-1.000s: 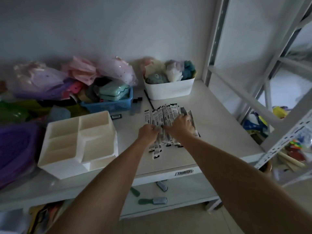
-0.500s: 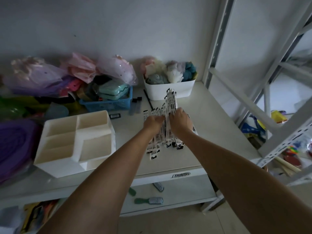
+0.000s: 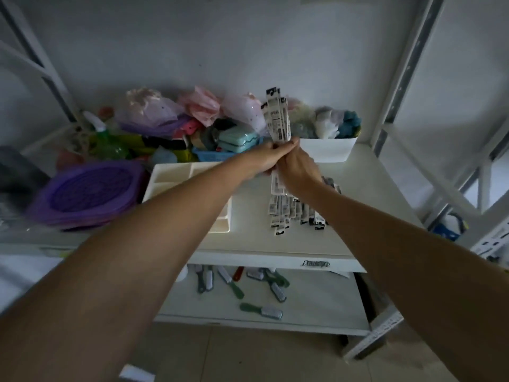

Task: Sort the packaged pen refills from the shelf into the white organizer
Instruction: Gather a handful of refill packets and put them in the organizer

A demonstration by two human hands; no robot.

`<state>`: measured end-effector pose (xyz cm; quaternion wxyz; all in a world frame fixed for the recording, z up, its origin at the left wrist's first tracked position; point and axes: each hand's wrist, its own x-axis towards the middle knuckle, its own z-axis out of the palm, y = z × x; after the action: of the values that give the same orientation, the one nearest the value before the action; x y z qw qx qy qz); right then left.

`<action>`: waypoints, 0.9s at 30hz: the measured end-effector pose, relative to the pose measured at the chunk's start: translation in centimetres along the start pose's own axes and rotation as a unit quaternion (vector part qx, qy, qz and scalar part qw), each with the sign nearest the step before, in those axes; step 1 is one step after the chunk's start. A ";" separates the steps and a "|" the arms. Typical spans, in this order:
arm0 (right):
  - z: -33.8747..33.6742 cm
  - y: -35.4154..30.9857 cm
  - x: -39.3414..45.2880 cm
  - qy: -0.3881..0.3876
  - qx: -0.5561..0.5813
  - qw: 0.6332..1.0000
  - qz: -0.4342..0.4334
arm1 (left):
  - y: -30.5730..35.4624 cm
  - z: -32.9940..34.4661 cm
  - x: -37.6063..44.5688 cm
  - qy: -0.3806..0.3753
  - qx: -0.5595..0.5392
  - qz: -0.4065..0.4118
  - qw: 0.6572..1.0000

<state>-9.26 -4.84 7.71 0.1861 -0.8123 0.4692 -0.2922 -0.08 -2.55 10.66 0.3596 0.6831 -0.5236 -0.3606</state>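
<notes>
A bundle of packaged pen refills (image 3: 276, 117), white sleeves with black print, stands upright in both my hands above the shelf. My left hand (image 3: 265, 157) and my right hand (image 3: 297, 166) press together around the bundle's middle. More refill packs (image 3: 292, 213) lie spread on the white shelf (image 3: 358, 188) just below the hands. The white organizer (image 3: 168, 175) with several compartments sits to the left of the packs; my left forearm hides much of it.
A white bin (image 3: 327, 148) of soft items stands at the back right. A blue basket (image 3: 209, 154), pink and purple bags (image 3: 154, 111) and purple lids (image 3: 88, 191) crowd the left. Brushes (image 3: 261, 311) lie on the lower shelf. Shelf uprights (image 3: 405, 70) rise at right.
Both hands gathered refill packs off the shelf and lifted the bundle upright, higher than half a second ago. The view shifted, so the organizer now lies under my left forearm.
</notes>
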 end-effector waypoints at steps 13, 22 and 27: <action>12.0 -15.3 5.3 -0.016 0.147 0.985 -0.088 | -8.7 -18.9 -1.1 0.155 0.131 0.072 0.977; 17.4 -16.6 6.4 -0.040 0.065 0.997 -0.030 | -14.8 -22.8 -0.7 0.108 0.075 0.053 0.990; 16.3 -16.6 6.9 -0.061 -0.006 0.998 -0.034 | -15.1 -22.5 -0.3 0.113 0.009 0.053 0.992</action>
<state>14.86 -2.26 6.95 0.1999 -0.8452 0.4306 -0.2454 26.29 3.23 8.35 0.4288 0.6939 -0.5180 -0.2575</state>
